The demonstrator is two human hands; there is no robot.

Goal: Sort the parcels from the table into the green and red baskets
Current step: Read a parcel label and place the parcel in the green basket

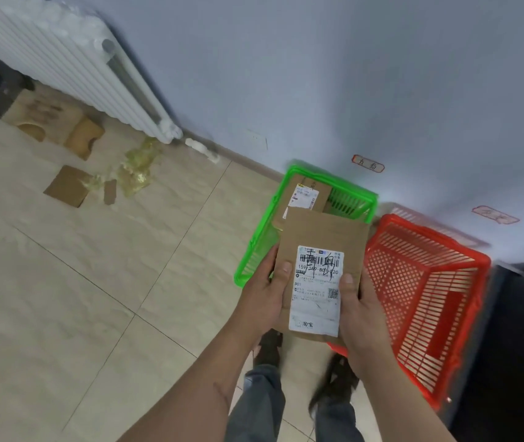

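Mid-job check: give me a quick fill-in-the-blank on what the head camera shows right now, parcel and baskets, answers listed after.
1. The brown parcel is held by ____ hands, the left hand and the right hand.
2. A parcel already lies in the ____ basket.
3. The red basket stands to the ____ of the green basket.
4. The white label on the held parcel faces ____.

Missing words: both; green; right; up

The white shipping label (pixel 316 288) on the brown parcel (pixel 323 237) carries a barcode, the partly overwritten digits "159", "B01" and "20", "B01" lower left, a QR code and the Taobao mark "淘宝" — handwritten black characters cross it. Two red-framed wall tags (pixel 368 163) — their writing is illegible.
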